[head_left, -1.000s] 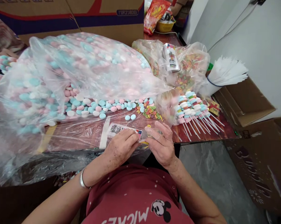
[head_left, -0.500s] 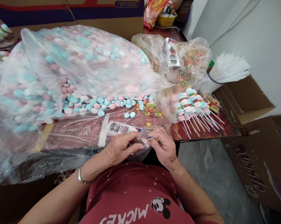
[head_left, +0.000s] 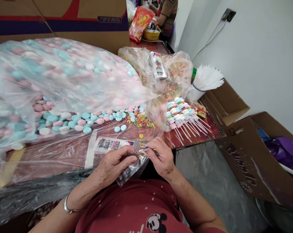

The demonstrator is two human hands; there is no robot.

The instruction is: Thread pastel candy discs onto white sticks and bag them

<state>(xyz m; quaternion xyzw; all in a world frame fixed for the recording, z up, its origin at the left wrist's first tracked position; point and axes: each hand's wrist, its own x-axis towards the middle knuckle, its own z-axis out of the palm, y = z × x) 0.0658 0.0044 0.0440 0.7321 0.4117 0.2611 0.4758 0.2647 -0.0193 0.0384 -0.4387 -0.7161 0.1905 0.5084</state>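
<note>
Low in the centre of the frame, both hands of the person hold one small clear plastic packet (head_left: 127, 174) just in front of the worktop's (head_left: 73, 158) near edge. The left hand (head_left: 118, 161) pinches it between thumb and fingers, the packet's clear body hanging below; the right hand (head_left: 160, 157), its fingers curled in, grips the packet's printed edge close beside the left fingertips. A silver bangle (head_left: 66, 205) circles the left wrist.

Just beyond the left hand lie flat printed packets (head_left: 114, 143) with black codes, to the right of a strip of white tape (head_left: 90, 150). A large clear bag (head_left: 88, 72) full of pink, blue and white candies fills the upper left and middle, with loose candies (head_left: 87, 130) spread along its lower edge. To their right sits a small heap of coloured candy rings (head_left: 144, 121), and a single yellow ring (head_left: 141, 136) lies nearer the right hand.

Right of centre, candy skewers (head_left: 181, 113) lie side by side, their white sticks pointing to the lower right. Behind them, a bundle of printed wrappers (head_left: 158, 66) rests on a clear bag of rings (head_left: 178, 69), and a white cup (head_left: 196, 93) holds many white sticks (head_left: 208, 77). Open cardboard boxes (head_left: 246, 171) stand at the right.
</note>
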